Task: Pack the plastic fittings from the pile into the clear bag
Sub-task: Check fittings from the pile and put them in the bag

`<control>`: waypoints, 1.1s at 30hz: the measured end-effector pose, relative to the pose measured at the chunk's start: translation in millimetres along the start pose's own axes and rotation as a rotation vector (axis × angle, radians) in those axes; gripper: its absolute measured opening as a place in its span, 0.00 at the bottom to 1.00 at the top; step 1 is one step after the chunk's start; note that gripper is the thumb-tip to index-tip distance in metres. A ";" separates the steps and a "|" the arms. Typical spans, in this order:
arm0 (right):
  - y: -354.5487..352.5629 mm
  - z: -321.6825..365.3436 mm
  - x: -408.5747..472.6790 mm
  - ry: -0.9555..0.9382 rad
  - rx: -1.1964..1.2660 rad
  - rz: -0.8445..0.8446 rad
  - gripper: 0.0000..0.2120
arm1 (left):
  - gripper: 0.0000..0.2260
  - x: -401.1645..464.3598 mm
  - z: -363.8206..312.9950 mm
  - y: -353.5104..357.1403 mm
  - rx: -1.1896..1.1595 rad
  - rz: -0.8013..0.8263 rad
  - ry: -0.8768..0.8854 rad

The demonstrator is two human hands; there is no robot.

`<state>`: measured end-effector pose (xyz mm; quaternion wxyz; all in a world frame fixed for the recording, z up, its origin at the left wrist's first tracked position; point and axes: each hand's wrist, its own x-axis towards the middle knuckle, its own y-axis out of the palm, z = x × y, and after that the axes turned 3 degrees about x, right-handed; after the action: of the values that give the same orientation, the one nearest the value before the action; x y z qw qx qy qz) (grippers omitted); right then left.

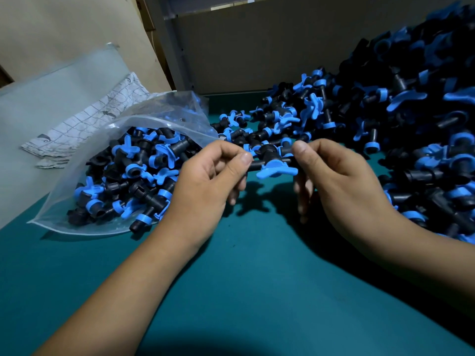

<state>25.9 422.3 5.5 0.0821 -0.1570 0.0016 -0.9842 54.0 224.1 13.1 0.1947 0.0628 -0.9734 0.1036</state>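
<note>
Fitting (273, 164), black with blue wing handle, pinched at either end between left hand (210, 176) and right hand (341, 176) above green table (257, 278). Mid-transfer, judging by position: pile (411, 111) heaped at two o'clock, clear bag (133, 165), already well filled, at ten o'clock with mouth facing fitting. Next: release by right, short carry left into bag opening.

Dim, overhead-lit; wide-angle edge distortion.
</note>
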 end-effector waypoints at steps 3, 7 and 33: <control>-0.1 0.3 1.7 0.018 0.008 0.016 0.17 | 0.06 -0.2 0.3 0.0 -0.046 -0.015 -0.053; -0.7 -2.3 1.4 -0.140 -0.050 0.058 0.04 | 0.04 2.8 2.0 -5.9 -0.158 -0.013 -0.043; 5.4 6.2 -14.2 -0.349 -0.502 0.229 0.17 | 0.03 5.5 -17.9 -20.3 -0.165 -0.276 -0.055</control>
<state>42.1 419.4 6.9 0.1501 -0.3374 0.2479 -0.8957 58.9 208.0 35.0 0.1848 0.1824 -0.9657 -0.0062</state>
